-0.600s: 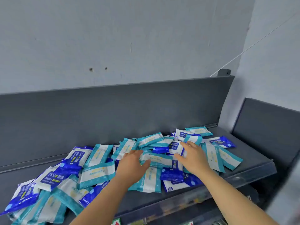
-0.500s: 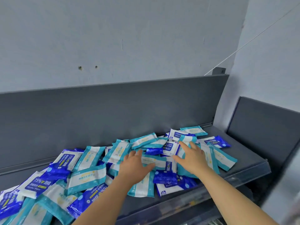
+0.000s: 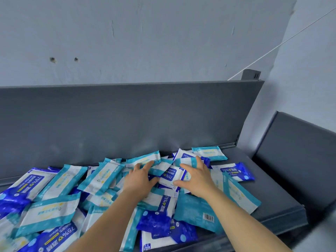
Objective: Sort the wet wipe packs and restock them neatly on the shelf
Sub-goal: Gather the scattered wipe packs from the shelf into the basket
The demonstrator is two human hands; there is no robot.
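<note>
Glossy, flat rectangular packs [image 3: 49, 213] are heaped on the matte grey shelf [image 3: 272, 195] — left hand [image 3: 140, 179] and right hand [image 3: 199, 177] are laid flat on them, fingers spread — a blue-label pack [image 3: 171, 176] lies between the thumbs.

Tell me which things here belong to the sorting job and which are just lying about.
Job: teal packs, blue packs, shelf, left hand and right hand, both flat on the pile.

Just there: wall, wire, side shelf.
</note>
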